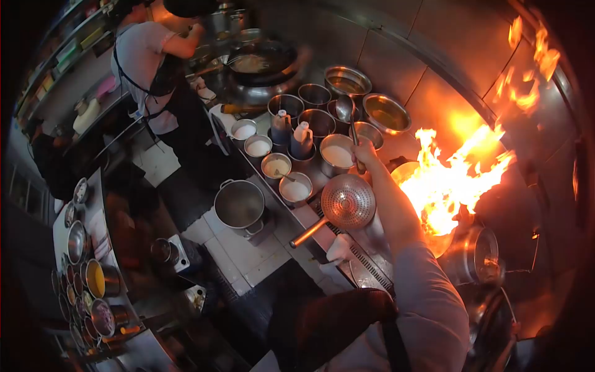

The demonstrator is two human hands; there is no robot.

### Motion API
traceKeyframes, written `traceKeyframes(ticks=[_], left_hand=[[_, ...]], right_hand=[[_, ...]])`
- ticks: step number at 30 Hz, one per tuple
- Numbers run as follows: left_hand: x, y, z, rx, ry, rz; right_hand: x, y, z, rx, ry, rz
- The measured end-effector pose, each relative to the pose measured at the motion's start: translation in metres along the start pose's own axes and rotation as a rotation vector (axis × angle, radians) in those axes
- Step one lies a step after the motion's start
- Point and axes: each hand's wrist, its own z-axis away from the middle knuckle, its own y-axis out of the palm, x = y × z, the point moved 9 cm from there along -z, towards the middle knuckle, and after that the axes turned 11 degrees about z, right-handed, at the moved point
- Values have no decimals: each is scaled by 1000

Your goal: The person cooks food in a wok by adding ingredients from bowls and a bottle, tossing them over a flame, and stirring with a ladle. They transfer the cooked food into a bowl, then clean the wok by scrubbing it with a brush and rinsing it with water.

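My right hand (365, 152) is closed around the handle of a metal ladle (345, 109). The ladle's bowl is over the group of metal pots, and my forearm stretches across the stove. Below the hand, a perforated strainer (348, 201) rests with its handle toward the floor side. A pot of white contents (338, 155) stands beside the hand. Right of my forearm, tall flames (455, 180) rise from a pan (437, 246) that they largely hide. My left hand is not in view.
Two bottles (302, 139) stand among several seasoning pots. A large stockpot (239, 204) sits near the floor tiles, and a white cloth (339, 248) lies on the stove edge. A co-worker (145, 62) stands near another wok (254, 62). Filled bowls (95, 279) line the left counter.
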Motion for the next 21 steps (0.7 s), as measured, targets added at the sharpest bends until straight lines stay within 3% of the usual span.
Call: traceKeyframes(ticks=[5,7,11,13,15,17,18,19,21], left_hand=[[8,42,12,56,-64,125],[11,63,21,106,-80,194],[14,133,57,301,-117,375],[14,181,92,434,-131,468],[-1,223,162,524,-101,513],[-26,266,279,851,-61,444],[-38,272,328,965,-34,426],[-46,274,376,1079,-8,399],[-68,271,483,1360,196,312]], right_hand=[[-4,2,-18,6,63,61],[-8,7,-15,132,80,-251],[-22,-7,-1,72,-35,-554],[-35,-16,9,155,-105,-883],[-41,-39,64,160,-77,-1041],[-50,-88,153,145,9,-1226],[-69,-104,178,195,-54,-1191],[-73,-127,227,131,87,-1197],[-109,-164,302,91,148,-1029]])
